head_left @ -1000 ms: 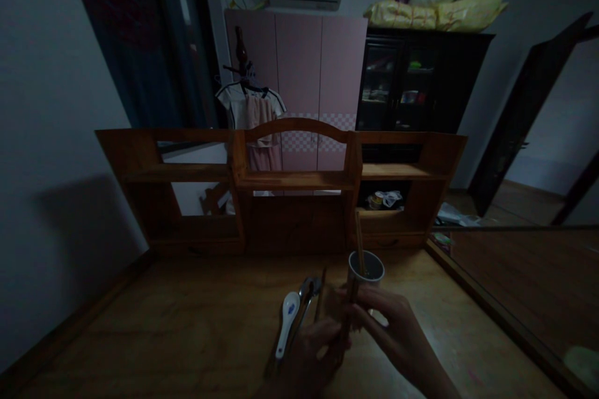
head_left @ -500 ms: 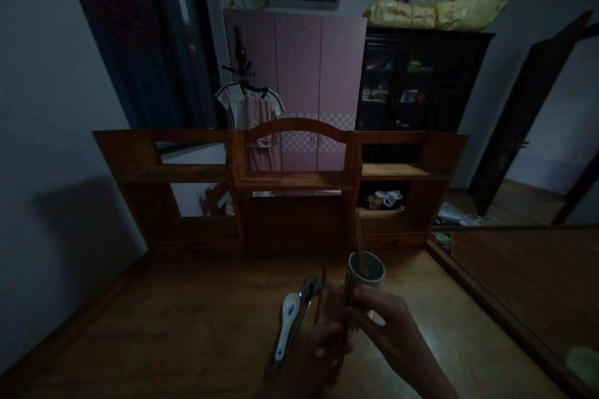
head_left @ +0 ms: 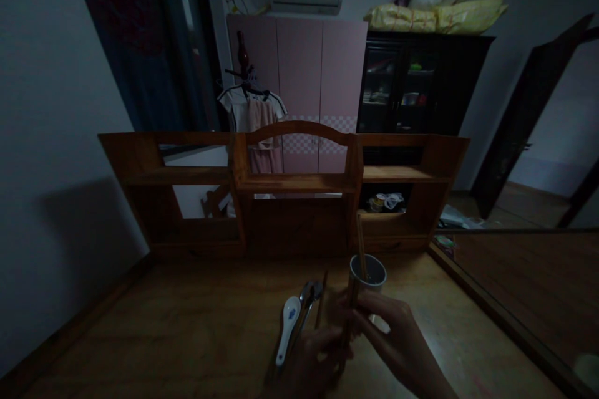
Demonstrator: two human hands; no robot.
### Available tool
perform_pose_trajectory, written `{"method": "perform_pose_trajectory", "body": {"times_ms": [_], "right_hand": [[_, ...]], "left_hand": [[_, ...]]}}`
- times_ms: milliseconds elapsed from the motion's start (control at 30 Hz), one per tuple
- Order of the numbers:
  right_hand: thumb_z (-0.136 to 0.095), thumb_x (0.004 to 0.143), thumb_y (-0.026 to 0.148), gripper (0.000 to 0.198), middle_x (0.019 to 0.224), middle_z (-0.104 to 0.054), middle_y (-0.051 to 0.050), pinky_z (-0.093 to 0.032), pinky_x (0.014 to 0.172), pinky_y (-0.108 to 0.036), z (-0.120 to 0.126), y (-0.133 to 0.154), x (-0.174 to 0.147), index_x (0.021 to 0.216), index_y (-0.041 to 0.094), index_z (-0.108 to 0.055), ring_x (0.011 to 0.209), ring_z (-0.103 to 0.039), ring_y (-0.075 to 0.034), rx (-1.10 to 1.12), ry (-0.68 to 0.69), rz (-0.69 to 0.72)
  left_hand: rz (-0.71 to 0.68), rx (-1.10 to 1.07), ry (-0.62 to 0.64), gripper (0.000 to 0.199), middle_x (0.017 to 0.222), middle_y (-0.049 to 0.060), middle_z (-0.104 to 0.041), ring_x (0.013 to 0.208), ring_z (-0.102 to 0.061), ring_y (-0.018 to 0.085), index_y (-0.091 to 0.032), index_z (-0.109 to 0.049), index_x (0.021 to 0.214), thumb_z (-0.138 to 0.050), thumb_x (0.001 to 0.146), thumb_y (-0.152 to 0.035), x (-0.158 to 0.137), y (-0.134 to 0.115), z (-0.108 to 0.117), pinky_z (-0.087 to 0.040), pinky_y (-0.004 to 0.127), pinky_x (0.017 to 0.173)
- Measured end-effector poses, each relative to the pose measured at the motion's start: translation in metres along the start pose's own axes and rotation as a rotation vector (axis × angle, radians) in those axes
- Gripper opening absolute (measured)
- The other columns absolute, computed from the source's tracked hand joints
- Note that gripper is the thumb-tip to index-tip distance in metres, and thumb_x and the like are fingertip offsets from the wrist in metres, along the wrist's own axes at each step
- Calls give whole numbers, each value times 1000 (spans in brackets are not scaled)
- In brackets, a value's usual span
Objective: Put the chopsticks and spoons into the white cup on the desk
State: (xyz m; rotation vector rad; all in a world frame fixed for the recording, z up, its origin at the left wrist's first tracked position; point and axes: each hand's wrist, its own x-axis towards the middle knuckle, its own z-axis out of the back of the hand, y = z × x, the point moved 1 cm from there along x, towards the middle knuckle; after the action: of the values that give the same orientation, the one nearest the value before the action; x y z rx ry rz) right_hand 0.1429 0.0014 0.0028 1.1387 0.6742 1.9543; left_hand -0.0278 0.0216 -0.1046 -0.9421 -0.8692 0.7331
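Between my two hands stand chopsticks (head_left: 352, 300), held close to upright. My right hand (head_left: 390, 327) pinches their upper part, and the fingers of my left hand (head_left: 316, 355) close round the lower part. Just behind my right hand is a cup (head_left: 367, 283) with a dark inside, and chopsticks (head_left: 360, 243) lean in it. Left of my hands a white ceramic spoon (head_left: 287, 327) lies on the table, beside metal spoons (head_left: 313, 293). Another chopstick (head_left: 322, 296) lies to their right, partly hidden by my left hand.
A wooden shelf unit (head_left: 297, 184) runs along the table's back edge. The wooden table (head_left: 154, 324) has a raised rim (head_left: 486, 312) at the right. Beyond stand a pink wardrobe (head_left: 299, 68), a dark cabinet (head_left: 421, 87) and a rack with clothes (head_left: 253, 106).
The chopsticks in my hands have shifted slightly right, nearer the cup's front. Both hands keep their hold. The whole view has dropped a little in the frame.
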Motion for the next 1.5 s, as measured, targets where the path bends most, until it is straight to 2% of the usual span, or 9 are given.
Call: {"method": "perform_pose_trajectory", "body": {"times_ms": [233,533,767,1067,1300,1400,1500], "right_hand": [[-52,100,28,28,74,-57,-1,-39,61,-26,2,2,-2,74,18,-56,67,-55,-17,-8,14,7],[-53,99,27,27,73,-55,-1,-39,62,-26,2,2,-3,74,18,-54,68,-54,-18,-18,-14,23],[-54,99,29,28,74,-56,-1,-40,62,-27,3,3,-4,73,18,-54,69,-54,-18,-14,-10,19],[-53,99,29,27,75,-58,-2,-40,62,-27,3,3,-4,74,18,-55,68,-55,-18,-21,-3,6],[-54,99,30,28,77,-58,-2,-40,62,-26,3,1,-2,74,18,-56,69,-55,-18,-30,-8,9],[-53,99,30,29,76,-58,-2,-40,62,-26,3,1,-1,72,18,-54,69,-55,-18,-23,-6,13],[-53,99,29,27,75,-58,-2,-40,62,-26,3,2,-2,75,18,-56,68,-55,-18,-24,-2,21]], "left_hand": [[15,138,54,18,86,5,-75,81,-70,19,-20,-73,88,-60,82,-9,2,-19,5,-52,26,72],[-31,148,24,19,88,5,-75,83,-69,19,-20,-74,87,-59,81,-9,3,-3,0,-49,25,73],[9,133,-2,11,84,7,-75,78,-69,20,-18,-73,85,-62,84,-18,0,-10,-1,-49,26,69],[18,114,18,16,85,7,-73,78,-68,20,-17,-71,86,-56,87,-21,0,-12,1,-50,26,68],[25,119,11,18,76,7,-71,65,-66,18,-17,-71,83,-55,87,-24,0,-16,-1,-49,26,60],[48,105,12,17,76,8,-72,66,-66,19,-18,-71,83,-56,87,-26,1,-20,0,-49,26,58],[5,112,-1,18,79,9,-73,72,-68,20,-19,-71,84,-55,87,-27,1,-19,0,-51,27,63]]}}
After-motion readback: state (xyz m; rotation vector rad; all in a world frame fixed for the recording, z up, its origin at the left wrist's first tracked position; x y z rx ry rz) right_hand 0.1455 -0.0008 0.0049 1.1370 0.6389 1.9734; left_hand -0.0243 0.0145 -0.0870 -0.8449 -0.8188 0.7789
